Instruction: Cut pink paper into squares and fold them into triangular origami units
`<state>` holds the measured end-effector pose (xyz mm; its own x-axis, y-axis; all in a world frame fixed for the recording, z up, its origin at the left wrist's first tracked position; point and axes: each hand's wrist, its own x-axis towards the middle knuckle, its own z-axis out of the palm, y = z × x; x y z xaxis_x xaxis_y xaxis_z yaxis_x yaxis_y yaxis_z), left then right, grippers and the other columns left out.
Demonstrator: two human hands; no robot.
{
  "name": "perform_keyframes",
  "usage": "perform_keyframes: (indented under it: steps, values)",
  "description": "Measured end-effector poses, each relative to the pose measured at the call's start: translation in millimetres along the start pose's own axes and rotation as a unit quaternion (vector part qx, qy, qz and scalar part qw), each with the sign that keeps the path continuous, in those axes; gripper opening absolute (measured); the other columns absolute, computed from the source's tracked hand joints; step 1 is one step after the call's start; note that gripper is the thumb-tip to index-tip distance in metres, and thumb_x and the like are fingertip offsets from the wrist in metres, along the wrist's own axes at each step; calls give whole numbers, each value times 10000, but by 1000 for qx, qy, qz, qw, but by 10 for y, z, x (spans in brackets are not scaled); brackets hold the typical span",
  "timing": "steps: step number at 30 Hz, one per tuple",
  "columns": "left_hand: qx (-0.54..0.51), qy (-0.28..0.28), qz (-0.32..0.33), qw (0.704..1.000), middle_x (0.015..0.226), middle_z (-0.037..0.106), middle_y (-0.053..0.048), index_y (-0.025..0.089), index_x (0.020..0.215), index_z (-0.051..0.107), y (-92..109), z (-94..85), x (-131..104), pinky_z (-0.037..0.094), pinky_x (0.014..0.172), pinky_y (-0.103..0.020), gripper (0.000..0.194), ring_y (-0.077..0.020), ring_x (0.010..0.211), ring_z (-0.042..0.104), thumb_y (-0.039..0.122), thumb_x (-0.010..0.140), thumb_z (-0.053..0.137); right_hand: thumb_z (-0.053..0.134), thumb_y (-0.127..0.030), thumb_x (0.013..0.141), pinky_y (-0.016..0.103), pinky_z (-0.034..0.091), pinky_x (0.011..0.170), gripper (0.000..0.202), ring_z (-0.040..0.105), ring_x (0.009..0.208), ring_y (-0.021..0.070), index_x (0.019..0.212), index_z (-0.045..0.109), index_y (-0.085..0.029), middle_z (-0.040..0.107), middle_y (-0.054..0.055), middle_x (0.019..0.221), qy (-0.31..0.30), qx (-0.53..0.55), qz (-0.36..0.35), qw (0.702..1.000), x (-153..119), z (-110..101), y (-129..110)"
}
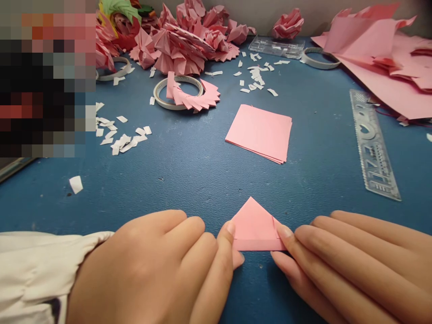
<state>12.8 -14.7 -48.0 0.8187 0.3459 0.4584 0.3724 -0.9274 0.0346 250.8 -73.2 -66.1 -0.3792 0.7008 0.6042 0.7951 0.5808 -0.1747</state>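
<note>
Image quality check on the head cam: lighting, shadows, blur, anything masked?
Head view: soft sheen across the blue table; dark shadow beside the right hand, under its fingertips. Head view: folded pink paper reads clearly, no obvious motion blur on it or the left hand. Head view: coarse pixelation blots out the upper-left corner; content there can't be told.

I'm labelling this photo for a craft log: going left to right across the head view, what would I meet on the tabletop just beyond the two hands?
Lone white scrap → cluster of white scraps → tape roll → stack of pink paper → clear stencil ruler
</note>
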Motion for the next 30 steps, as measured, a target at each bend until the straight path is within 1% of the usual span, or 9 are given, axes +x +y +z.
perform_keyframes:
  steps: [3, 8, 12, 14, 16, 18, 22, 26, 30]
  values:
    - [-5, 6, 18, 1000, 657, 657, 19, 64, 1013, 697, -5, 8, 14, 504, 531, -380, 226, -156, 560, 619, 83, 1087, 485, 656, -119, 1005, 387, 422, 631, 399, 532, 621, 147, 647, 513, -225, 583, -31, 631, -8, -2, 10, 1000, 20, 23, -14]
    - [-4, 8, 0, 1000, 707, 703, 9, 76, 1074, 680, -17, -8, 5, 521, 546, -393, 225, -171, 597, 659, 65, 1081, 455, 719, -153, 975, 369, 421, 603, 261, 553, 609, 137, 735, 636, -216, 639, -37, 666, 9, 8, 28, 1000, 40, 17, -15]
    - [5, 15, -3, 1000, 726, 723, -13, 67, 1064, 694, -27, -31, 28, 474, 477, -391, 267, -177, 608, 675, 96, 1102, 431, 727, -136, 964, 369, 445, 579, 288, 591, 604, 133, 708, 613, -205, 662, -37, 678, -8, 36, 0, 999, 121, -38, 32]
    - [-9, 12, 24, 1000, 663, 680, 12, 64, 988, 709, -34, -24, 50, 484, 464, -373, 240, -157, 564, 643, 163, 1104, 523, 726, -108, 957, 367, 441, 550, 326, 601, 592, 126, 673, 594, -199, 667, -33, 675, -12, 43, -25, 999, 170, -58, 59]
    - [-10, 18, 30, 999, 652, 666, 24, 76, 961, 710, -23, -9, 53, 501, 483, -369, 221, -150, 563, 633, 151, 1090, 548, 717, -88, 957, 367, 438, 538, 350, 602, 584, 125, 649, 588, -195, 667, -28, 666, -18, 40, -39, 998, 197, -62, 73]
    - [17, 44, 7, 999, 679, 687, 13, 101, 973, 709, 9, 6, 29, 471, 481, -386, 249, -163, 582, 634, 102, 1087, 488, 718, -114, 966, 371, 440, 558, 353, 607, 601, 132, 645, 594, -194, 667, -19, 667, -20, 33, -31, 999, 190, -51, 67]
    - [53, 28, -13, 998, 669, 679, -3, 107, 1002, 710, 66, 24, -35, 369, 448, -408, 269, -176, 557, 589, 90, 1081, 453, 726, -159, 969, 377, 433, 604, 330, 604, 628, 141, 666, 601, -195, 650, -16, 668, -3, 28, 5, 1000, 109, -7, 26]
    - [36, 71, -20, 997, 686, 692, 5, 155, 901, 686, 63, 39, -35, 410, 468, -405, 312, -177, 615, 640, 167, 1117, 462, 716, -143, 974, 373, 454, 652, 234, 642, 696, 159, 763, 645, -215, 689, -17, 735, 0, 18, 13, 1000, 38, 15, 19]
    - [50, 53, -29, 997, 679, 685, 2, 157, 898, 691, 72, 24, -22, 376, 452, -409, 305, -184, 599, 615, 79, 1077, 456, 585, -138, 1045, 385, 476, 681, 254, 665, 732, 167, 827, 682, -222, 734, 1, 832, -3, 0, -13, 1000, -4, -12, 43]
